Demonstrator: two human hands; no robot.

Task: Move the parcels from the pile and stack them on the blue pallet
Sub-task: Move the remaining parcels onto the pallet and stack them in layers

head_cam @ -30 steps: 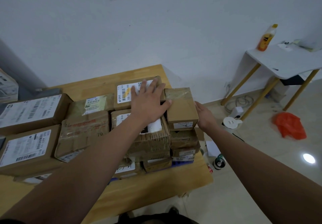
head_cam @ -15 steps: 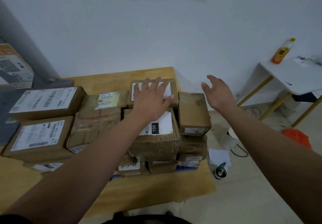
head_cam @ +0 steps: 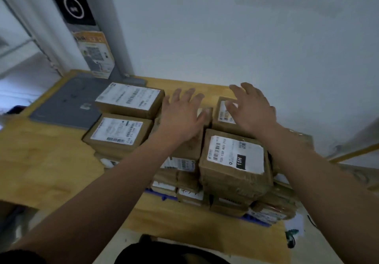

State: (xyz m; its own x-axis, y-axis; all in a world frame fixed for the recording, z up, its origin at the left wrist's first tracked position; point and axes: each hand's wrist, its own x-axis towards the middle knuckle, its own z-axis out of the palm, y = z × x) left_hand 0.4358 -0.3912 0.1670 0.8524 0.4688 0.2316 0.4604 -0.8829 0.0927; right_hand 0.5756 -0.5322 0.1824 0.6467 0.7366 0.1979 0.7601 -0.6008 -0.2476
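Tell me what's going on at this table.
A person is stacking cardboard parcels on a blue pallet that sits on a wooden table. Both hands are open with fingers spread and grip nothing. The left hand is over the middle of the stack and the right hand is over its back right. Whether they touch the tops is unclear. The 15H parcel tops the near right.

Brown cardboard parcels [head_cam: 184, 165], taped and bearing white barcode labels, are stacked several layers high on the blue pallet [head_cam: 257, 220], whose edge shows only in strips under the near side. The 15H-labelled parcel [head_cam: 233, 161] lies flat on top, label up.
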